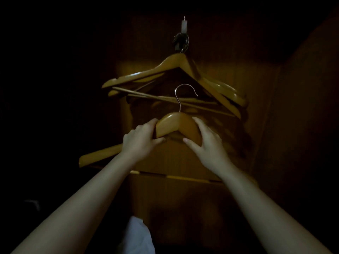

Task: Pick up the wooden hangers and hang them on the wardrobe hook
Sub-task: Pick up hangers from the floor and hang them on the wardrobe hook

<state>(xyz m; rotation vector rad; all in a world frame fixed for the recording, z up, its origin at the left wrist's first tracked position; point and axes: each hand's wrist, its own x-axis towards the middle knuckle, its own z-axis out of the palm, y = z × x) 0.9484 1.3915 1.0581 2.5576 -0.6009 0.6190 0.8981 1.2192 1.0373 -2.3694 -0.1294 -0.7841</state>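
Below the wardrobe hook (180, 40), both hands, left hand (140, 142) and right hand (207, 143), gripped one hanger (177, 126); its wire could've snagged the hung hangers (172, 77), knocking them off.

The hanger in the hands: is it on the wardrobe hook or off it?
Off. The hanger's metal hook is free, below the wardrobe hook where other hangers hang; left hand and right hand grip its wood.

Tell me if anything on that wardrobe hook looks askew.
The hung hangers sit crooked on the wardrobe hook, bunched, tilted, crossbars splayed at different angles. The held hanger, gripped by the left hand and right hand, is not yet hooked.
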